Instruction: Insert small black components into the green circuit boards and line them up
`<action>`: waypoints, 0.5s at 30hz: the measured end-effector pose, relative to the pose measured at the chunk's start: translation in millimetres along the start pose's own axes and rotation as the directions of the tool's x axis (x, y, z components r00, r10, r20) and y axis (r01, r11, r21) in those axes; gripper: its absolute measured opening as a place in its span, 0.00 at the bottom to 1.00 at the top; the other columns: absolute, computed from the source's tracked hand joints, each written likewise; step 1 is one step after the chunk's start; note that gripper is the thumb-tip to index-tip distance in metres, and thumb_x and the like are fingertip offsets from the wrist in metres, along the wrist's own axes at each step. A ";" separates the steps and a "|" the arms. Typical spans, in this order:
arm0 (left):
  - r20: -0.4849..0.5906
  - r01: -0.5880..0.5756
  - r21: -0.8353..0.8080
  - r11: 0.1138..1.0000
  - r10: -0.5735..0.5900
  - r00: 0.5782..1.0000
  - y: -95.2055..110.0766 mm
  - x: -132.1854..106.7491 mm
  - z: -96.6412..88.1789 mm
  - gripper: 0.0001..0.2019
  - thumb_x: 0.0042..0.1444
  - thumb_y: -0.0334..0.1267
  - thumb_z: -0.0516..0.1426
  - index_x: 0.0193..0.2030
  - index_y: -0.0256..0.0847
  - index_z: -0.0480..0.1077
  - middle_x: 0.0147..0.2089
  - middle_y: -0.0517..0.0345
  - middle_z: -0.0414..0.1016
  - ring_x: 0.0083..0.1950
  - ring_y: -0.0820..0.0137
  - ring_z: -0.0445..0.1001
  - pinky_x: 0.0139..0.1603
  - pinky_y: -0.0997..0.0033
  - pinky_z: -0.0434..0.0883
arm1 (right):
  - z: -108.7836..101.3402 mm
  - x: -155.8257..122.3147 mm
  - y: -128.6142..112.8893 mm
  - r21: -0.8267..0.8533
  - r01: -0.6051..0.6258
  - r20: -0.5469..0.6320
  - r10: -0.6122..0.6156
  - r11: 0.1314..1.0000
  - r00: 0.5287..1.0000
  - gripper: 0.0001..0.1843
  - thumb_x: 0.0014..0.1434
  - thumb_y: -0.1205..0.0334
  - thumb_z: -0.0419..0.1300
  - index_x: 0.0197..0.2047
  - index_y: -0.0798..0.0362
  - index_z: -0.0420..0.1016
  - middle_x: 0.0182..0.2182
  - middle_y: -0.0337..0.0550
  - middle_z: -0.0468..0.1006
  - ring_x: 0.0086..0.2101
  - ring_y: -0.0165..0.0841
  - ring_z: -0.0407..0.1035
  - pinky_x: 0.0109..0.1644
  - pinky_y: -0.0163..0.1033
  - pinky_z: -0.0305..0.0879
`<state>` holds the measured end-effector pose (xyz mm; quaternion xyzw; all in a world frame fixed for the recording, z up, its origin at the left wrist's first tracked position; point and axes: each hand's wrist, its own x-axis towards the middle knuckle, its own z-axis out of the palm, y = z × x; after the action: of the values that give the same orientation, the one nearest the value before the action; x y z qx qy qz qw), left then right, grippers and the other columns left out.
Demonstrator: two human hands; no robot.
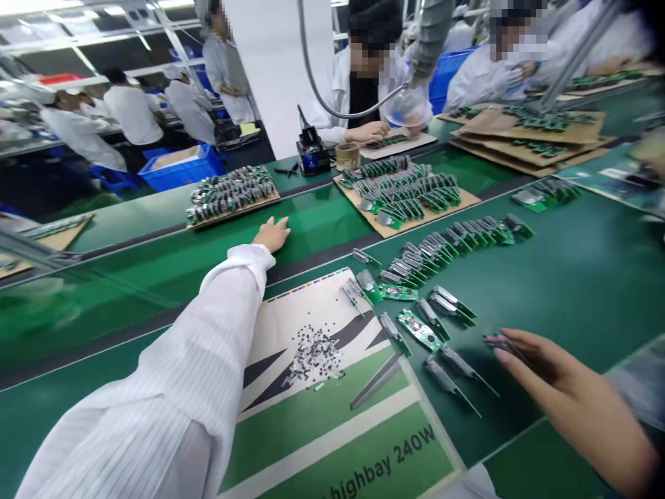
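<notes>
The left hand (pixel 271 234) is resting open and flat on the glossy green bench (pixel 322 232), while the right hand (pixel 566 395) is pinching a slim circuit board (pixel 501 343) between its fingers. Dozens of metal-capped boards (pixel 420 260) are lying in rows beside a printed card (pixel 291 305) carrying a heap of tiny black parts (pixel 313 357), and white-coated co-workers (pixel 134 114) are standing along further benches.

- Your left hand (pixel 271 234) rests on the workbench (pixel 327 225), ahead of you.
- Your right hand (pixel 571 395) lies to the right, beside loose circuit boards (pixel 420 329).
- Left of those boards, a printed sheet (pixel 332 305) carries a pile of small components (pixel 313 357) (directly before you).
- Farther ahead, a cardboard tray (pixel 465 199) holds more boards.
</notes>
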<state>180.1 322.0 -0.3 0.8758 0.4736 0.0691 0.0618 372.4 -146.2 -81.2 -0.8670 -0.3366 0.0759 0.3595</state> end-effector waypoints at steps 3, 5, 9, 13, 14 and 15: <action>0.027 0.027 -0.031 0.999 -0.027 0.999 3.7 11.2 15.2 0.17 0.64 0.40 0.58 0.57 0.37 0.68 0.57 0.47 0.72 0.53 0.59 0.74 0.52 0.51 0.74 | 1.7 5.0 -16.3 -0.007 -0.076 0.044 0.076 0.997 0.996 0.24 0.53 0.40 0.59 0.43 0.49 0.78 0.38 0.47 0.84 0.38 0.47 0.80 0.40 0.49 0.77; 0.022 0.028 -0.057 0.998 -0.027 0.999 3.9 12.6 16.0 0.16 0.64 0.40 0.58 0.56 0.37 0.69 0.56 0.47 0.72 0.53 0.59 0.74 0.52 0.51 0.74 | 5.5 6.9 -21.8 -0.013 -0.074 0.057 0.075 0.997 0.996 0.21 0.55 0.41 0.59 0.41 0.49 0.78 0.37 0.46 0.84 0.37 0.46 0.79 0.39 0.48 0.76; -0.031 -0.001 -0.135 0.991 -0.003 1.000 -4.1 -3.6 -9.7 0.15 0.64 0.41 0.58 0.54 0.36 0.71 0.55 0.48 0.74 0.54 0.58 0.75 0.54 0.49 0.73 | 8.2 6.9 -22.0 -0.012 -0.048 0.106 0.049 0.999 0.993 0.22 0.56 0.40 0.58 0.41 0.49 0.79 0.34 0.45 0.83 0.33 0.42 0.78 0.36 0.44 0.74; -0.122 -0.024 -0.250 0.968 -0.007 0.992 -16.7 -48.5 -53.8 0.26 0.60 0.47 0.60 0.59 0.30 0.66 0.57 0.49 0.74 0.58 0.60 0.72 0.58 0.56 0.70 | -0.6 0.1 -31.9 -0.060 -0.044 0.055 0.047 0.997 0.997 0.29 0.55 0.34 0.56 0.43 0.51 0.78 0.37 0.50 0.81 0.34 0.46 0.76 0.35 0.49 0.72; -0.140 -0.017 -0.278 0.961 -0.023 0.990 -18.7 -63.8 -64.0 0.29 0.58 0.48 0.61 0.58 0.28 0.65 0.56 0.50 0.75 0.58 0.60 0.72 0.58 0.58 0.70 | -1.9 -3.1 -39.2 -0.080 -0.009 0.019 0.011 0.997 1.000 0.29 0.56 0.34 0.56 0.43 0.51 0.77 0.37 0.51 0.81 0.35 0.47 0.75 0.36 0.50 0.72; -0.149 -0.006 -0.305 0.952 -0.042 0.988 -20.0 -80.5 -73.1 0.30 0.56 0.49 0.62 0.57 0.27 0.65 0.54 0.52 0.76 0.57 0.60 0.72 0.58 0.59 0.69 | -1.6 -7.1 -48.8 -0.093 0.057 -0.013 -0.058 0.994 0.998 0.27 0.58 0.35 0.56 0.42 0.51 0.77 0.38 0.51 0.80 0.37 0.47 0.75 0.38 0.51 0.71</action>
<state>107.0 268.5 63.1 0.8436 0.4686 0.2079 0.1597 341.8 -126.6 -47.9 -0.8732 -0.3618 0.0430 0.3236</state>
